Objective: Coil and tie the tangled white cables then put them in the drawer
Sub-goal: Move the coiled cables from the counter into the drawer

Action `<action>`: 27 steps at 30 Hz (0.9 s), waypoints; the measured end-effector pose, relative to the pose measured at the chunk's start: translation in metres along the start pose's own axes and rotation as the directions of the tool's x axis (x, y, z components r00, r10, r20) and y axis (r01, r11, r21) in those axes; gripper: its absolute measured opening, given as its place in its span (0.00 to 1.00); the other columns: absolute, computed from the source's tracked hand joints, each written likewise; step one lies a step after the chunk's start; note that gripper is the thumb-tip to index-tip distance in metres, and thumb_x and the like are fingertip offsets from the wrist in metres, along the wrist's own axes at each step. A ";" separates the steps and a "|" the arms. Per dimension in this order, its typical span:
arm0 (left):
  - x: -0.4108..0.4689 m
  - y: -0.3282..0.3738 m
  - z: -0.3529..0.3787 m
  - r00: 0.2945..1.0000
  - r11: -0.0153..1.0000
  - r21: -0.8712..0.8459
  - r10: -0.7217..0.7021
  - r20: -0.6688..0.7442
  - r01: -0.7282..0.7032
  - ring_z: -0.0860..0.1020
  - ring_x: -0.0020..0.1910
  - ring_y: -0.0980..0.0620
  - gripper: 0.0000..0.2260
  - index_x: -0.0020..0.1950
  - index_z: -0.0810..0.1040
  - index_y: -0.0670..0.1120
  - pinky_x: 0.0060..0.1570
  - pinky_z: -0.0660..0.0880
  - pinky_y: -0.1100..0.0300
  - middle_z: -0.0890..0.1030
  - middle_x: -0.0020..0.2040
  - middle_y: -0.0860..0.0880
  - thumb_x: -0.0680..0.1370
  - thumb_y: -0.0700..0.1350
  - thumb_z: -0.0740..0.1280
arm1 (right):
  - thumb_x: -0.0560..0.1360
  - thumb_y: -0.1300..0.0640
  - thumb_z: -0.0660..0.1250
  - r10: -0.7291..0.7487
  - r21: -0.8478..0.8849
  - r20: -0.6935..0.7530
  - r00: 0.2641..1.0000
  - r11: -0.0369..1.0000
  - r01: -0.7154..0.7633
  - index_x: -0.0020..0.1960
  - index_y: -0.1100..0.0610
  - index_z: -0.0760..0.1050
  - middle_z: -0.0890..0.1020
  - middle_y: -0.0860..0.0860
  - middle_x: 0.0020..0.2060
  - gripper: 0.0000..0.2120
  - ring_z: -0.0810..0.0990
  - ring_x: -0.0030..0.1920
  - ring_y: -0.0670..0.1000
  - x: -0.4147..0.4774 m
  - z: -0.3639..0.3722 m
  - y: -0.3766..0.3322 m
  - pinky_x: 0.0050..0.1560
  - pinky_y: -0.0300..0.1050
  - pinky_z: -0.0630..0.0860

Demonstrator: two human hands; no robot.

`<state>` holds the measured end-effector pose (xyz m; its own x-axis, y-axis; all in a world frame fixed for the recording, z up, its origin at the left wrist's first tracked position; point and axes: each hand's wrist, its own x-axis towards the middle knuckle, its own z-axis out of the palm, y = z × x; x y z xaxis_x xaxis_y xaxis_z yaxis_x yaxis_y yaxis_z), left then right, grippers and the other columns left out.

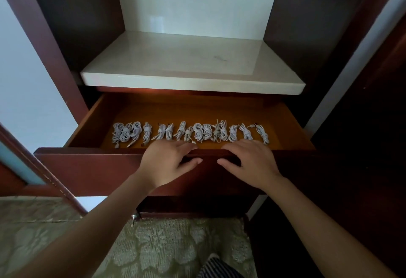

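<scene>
Several coiled and tied white cables lie side by side in a row on the orange floor of the open wooden drawer. My left hand rests on the top edge of the drawer front, just left of the middle. Its fingers lie over the rim and its thumb points right along the front face. My right hand rests on the same edge just right of the middle, thumb pointing left. Neither hand holds a cable. The fingertips hide the near ends of a few coils.
A pale stone shelf juts out directly above the drawer inside a dark red wooden cabinet. A patterned green carpet covers the floor below. A door edge slants in at the left.
</scene>
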<state>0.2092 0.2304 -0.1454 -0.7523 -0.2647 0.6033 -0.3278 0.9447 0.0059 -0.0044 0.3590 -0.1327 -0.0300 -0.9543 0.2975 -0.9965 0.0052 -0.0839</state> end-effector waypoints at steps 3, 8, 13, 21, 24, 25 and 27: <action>0.010 -0.013 0.010 1.000 1.000 0.008 0.001 -0.016 -0.001 0.79 0.29 0.55 0.20 0.52 0.84 0.47 0.28 0.62 0.67 0.83 0.36 0.54 0.78 0.60 0.61 | 0.77 0.32 0.51 0.000 -0.014 0.003 1.000 1.000 0.000 0.57 0.44 0.77 0.82 0.40 0.48 0.24 0.79 0.50 0.44 0.016 0.007 0.009 0.48 0.42 0.71; 0.027 -0.035 0.025 1.000 0.999 0.024 -0.025 -0.003 0.025 0.81 0.32 0.54 0.21 0.54 0.83 0.48 0.29 0.70 0.64 0.84 0.39 0.54 0.78 0.61 0.60 | 0.78 0.33 0.54 -0.040 -0.037 -0.049 0.998 0.999 0.038 0.57 0.47 0.78 0.80 0.43 0.51 0.23 0.76 0.55 0.46 0.044 0.018 0.027 0.53 0.42 0.68; 0.042 -0.057 0.039 0.997 0.998 0.000 -0.060 0.046 0.061 0.82 0.39 0.53 0.20 0.56 0.82 0.48 0.35 0.77 0.57 0.83 0.44 0.53 0.80 0.62 0.59 | 0.77 0.35 0.57 -0.110 -0.049 -0.144 0.983 0.993 0.104 0.61 0.49 0.78 0.79 0.46 0.60 0.23 0.72 0.65 0.49 0.071 0.029 0.045 0.70 0.48 0.58; 0.075 -0.088 0.059 0.997 0.996 0.081 -0.038 0.073 0.032 0.53 0.79 0.48 0.30 0.76 0.65 0.46 0.77 0.49 0.45 0.61 0.78 0.47 0.79 0.62 0.60 | 0.76 0.32 0.53 -0.090 -0.133 -0.074 0.993 0.988 0.080 0.74 0.51 0.66 0.67 0.53 0.73 0.34 0.57 0.77 0.54 0.115 0.036 0.065 0.76 0.64 0.46; 0.087 -0.098 0.064 0.992 0.986 0.147 -0.096 0.086 0.083 0.48 0.79 0.47 0.35 0.79 0.57 0.44 0.77 0.44 0.43 0.56 0.79 0.45 0.79 0.65 0.56 | 0.73 0.31 0.57 -0.020 -0.126 -0.069 0.997 0.992 0.011 0.77 0.53 0.58 0.59 0.54 0.77 0.40 0.49 0.78 0.54 0.133 0.034 0.073 0.75 0.65 0.38; 0.091 -0.102 0.066 0.987 0.979 0.172 -0.131 0.095 0.113 0.47 0.79 0.46 0.37 0.79 0.55 0.44 0.76 0.43 0.43 0.54 0.80 0.46 0.78 0.66 0.55 | 0.72 0.31 0.60 -0.004 -0.131 -0.068 0.998 0.991 -0.005 0.78 0.53 0.56 0.58 0.53 0.78 0.42 0.48 0.79 0.54 0.138 0.033 0.075 0.75 0.65 0.36; 0.098 -0.108 0.070 0.974 0.962 0.215 -0.196 0.111 0.169 0.47 0.79 0.46 0.38 0.80 0.53 0.45 0.76 0.42 0.42 0.54 0.80 0.46 0.77 0.67 0.55 | 0.70 0.34 0.67 0.003 -0.164 -0.079 0.997 0.986 -0.016 0.79 0.53 0.52 0.55 0.54 0.78 0.47 0.46 0.79 0.54 0.147 0.032 0.081 0.75 0.66 0.37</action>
<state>0.1311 0.0889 -0.1432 -0.7320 -0.4645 0.4984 -0.5655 0.8223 -0.0641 -0.0874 0.2096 -0.1264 -0.0387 -0.9276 0.3715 -0.9952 0.0691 0.0687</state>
